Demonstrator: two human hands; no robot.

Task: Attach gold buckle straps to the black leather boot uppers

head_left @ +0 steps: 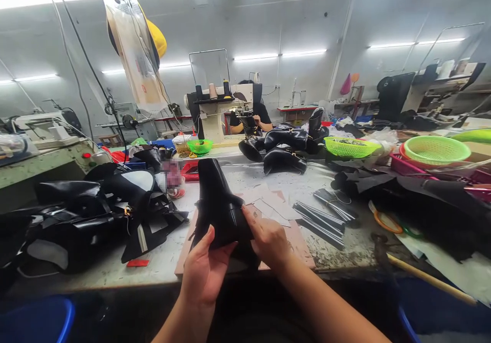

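Note:
A glossy black leather boot upper (217,199) is held between my two hands over the near edge of the worktable. My left hand (205,266) grips its lower left side, thumb on top and fingers underneath. On the right edge, my right hand (268,238) is closed around the leather beside a strap-like band. The shaft points away from me. Beneath it lies a pinkish board (299,235) with pale paper pieces (272,207). Right of the board are several black strips with white edges (320,222).
Black boot pieces (88,205) are heaped at left, more boots (286,146) further back. Dark material (414,194), a hammer (429,279) and green baskets (437,150) lie at right. A red scrap (138,263) is near the front edge. A person (263,115) sits behind a sewing machine (215,112).

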